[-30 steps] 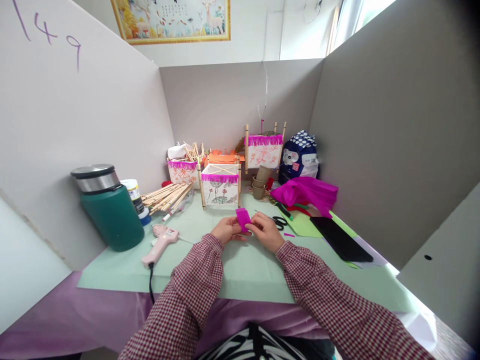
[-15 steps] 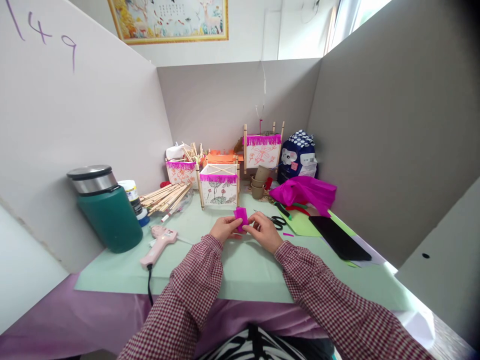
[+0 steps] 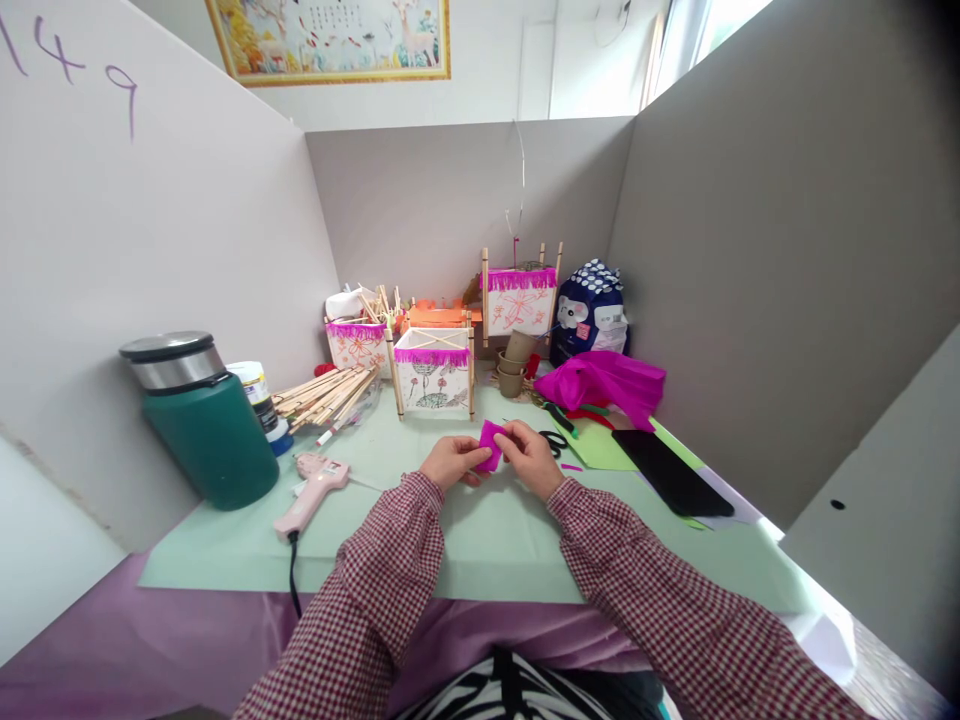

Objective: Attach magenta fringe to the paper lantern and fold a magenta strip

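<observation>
A small folded piece of magenta crepe paper (image 3: 491, 446) is held between my two hands over the middle of the table. My left hand (image 3: 454, 461) pinches its left side, thumb on top. On the right edge, my right hand (image 3: 529, 459) grips the paper between thumb and fingers. Black-handled scissors (image 3: 555, 442) lie just beyond my right hand, partly hidden by it. A thin magenta scrap (image 3: 571, 467) rests to the right. Behind my hands stands a lantern (image 3: 433, 372) with a stick frame, drawn-on white sides and magenta fringe.
At left are a green bottle (image 3: 210, 430), a pink glue gun (image 3: 313, 494) and wooden sticks (image 3: 330, 398). Another fringed lantern (image 3: 519, 302) stands at the back. To the right lie magenta crepe paper (image 3: 607, 385) and a black phone (image 3: 671, 474). Grey partitions (image 3: 720, 250) enclose the table.
The magenta paper has been tilted and turned slightly between my fingers, and my right hand has shifted its grip up its right edge. The view has moved slightly.
</observation>
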Action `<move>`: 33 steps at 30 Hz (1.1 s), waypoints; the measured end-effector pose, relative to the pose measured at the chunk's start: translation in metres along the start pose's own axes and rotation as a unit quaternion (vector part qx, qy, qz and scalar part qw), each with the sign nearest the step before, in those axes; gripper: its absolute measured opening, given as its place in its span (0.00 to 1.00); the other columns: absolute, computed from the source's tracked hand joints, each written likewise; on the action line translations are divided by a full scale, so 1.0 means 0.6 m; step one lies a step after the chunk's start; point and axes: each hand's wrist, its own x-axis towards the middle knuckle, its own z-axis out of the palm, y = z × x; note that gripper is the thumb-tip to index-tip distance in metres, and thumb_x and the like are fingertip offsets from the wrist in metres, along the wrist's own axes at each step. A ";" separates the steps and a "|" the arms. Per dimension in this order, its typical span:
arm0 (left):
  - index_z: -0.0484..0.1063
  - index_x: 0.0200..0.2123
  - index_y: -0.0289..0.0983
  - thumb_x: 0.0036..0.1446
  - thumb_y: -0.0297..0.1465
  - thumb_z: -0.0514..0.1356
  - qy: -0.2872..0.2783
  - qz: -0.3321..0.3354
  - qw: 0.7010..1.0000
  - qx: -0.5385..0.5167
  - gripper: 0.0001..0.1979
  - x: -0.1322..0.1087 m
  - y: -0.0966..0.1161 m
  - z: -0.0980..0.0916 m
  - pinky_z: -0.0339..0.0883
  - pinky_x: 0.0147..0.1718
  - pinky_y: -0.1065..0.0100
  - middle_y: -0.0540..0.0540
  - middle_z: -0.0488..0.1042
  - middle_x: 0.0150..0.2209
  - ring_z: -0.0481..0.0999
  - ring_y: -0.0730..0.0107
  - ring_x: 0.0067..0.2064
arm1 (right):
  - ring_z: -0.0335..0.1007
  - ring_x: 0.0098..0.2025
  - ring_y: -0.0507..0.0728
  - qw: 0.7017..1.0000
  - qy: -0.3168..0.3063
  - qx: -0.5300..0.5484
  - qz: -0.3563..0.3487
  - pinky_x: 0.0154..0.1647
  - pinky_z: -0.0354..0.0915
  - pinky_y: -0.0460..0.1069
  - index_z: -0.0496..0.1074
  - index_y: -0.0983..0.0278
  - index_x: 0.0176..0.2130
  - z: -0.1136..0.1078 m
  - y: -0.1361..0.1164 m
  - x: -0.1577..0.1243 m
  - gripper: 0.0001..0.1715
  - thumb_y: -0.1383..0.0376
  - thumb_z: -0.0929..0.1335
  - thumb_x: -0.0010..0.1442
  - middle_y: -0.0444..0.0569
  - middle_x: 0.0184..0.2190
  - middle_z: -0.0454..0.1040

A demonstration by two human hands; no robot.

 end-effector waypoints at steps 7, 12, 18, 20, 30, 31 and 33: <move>0.70 0.26 0.31 0.45 0.38 0.65 0.013 0.034 0.999 0.030 0.14 0.005 -0.003 0.000 0.65 0.18 0.73 0.47 0.73 0.22 0.70 0.76 0.20 | 0.59 0.23 0.50 1.000 -0.006 -0.011 0.015 0.26 0.57 0.45 0.67 0.63 0.30 -0.003 -0.005 0.001 0.13 0.57 0.63 0.59 0.40 0.19 0.63; 0.70 0.25 0.32 0.45 0.36 0.65 0.003 0.043 0.997 0.067 0.13 0.001 0.002 0.003 0.63 0.17 0.74 0.50 0.69 0.17 0.66 0.78 0.17 | 0.57 0.22 0.50 0.999 0.017 -0.006 0.034 0.25 0.56 0.45 0.66 0.63 0.28 -0.003 -0.005 0.001 0.14 0.56 0.63 0.58 0.39 0.17 0.61; 0.68 0.23 0.33 0.46 0.36 0.64 0.049 0.057 0.996 0.040 0.12 0.006 -0.001 -0.003 0.58 0.15 0.75 0.52 0.66 0.14 0.64 0.79 0.15 | 0.56 0.20 0.50 0.998 0.039 0.005 0.046 0.23 0.55 0.45 0.65 0.63 0.27 -0.004 -0.008 0.002 0.16 0.54 0.63 0.58 0.39 0.16 0.61; 0.68 0.23 0.34 0.45 0.36 0.64 0.072 0.065 0.995 0.011 0.12 0.008 -0.003 -0.005 0.58 0.15 0.75 0.52 0.65 0.14 0.63 0.79 0.15 | 0.56 0.20 0.50 0.998 0.038 -0.001 0.044 0.23 0.55 0.45 0.65 0.63 0.27 -0.005 -0.008 0.002 0.16 0.55 0.63 0.59 0.39 0.16 0.61; 0.68 0.23 0.34 0.45 0.37 0.64 0.086 0.078 0.993 0.002 0.13 0.014 -0.011 -0.008 0.55 0.13 0.75 0.53 0.64 0.13 0.59 0.80 0.14 | 0.56 0.21 0.51 0.998 0.040 -0.035 0.033 0.24 0.55 0.46 0.63 0.62 0.24 -0.007 -0.010 0.001 0.19 0.54 0.62 0.60 0.39 0.16 0.61; 0.68 0.23 0.34 0.45 0.37 0.64 0.085 0.077 0.993 0.002 0.13 0.014 -0.010 -0.007 0.55 0.13 0.75 0.53 0.64 0.13 0.59 0.80 0.14 | 0.56 0.21 0.51 0.998 0.042 -0.041 0.032 0.24 0.55 0.46 0.63 0.62 0.24 -0.007 -0.009 0.001 0.19 0.54 0.62 0.60 0.39 0.16 0.60; 0.68 0.25 0.33 0.45 0.37 0.64 0.091 0.079 0.993 -0.008 0.13 0.012 -0.009 -0.006 0.55 0.12 0.75 0.53 0.64 0.13 0.60 0.80 0.14 | 0.56 0.21 0.51 0.997 0.047 -0.050 0.027 0.25 0.55 0.46 0.63 0.62 0.24 -0.008 -0.008 0.002 0.18 0.55 0.61 0.60 0.40 0.16 0.60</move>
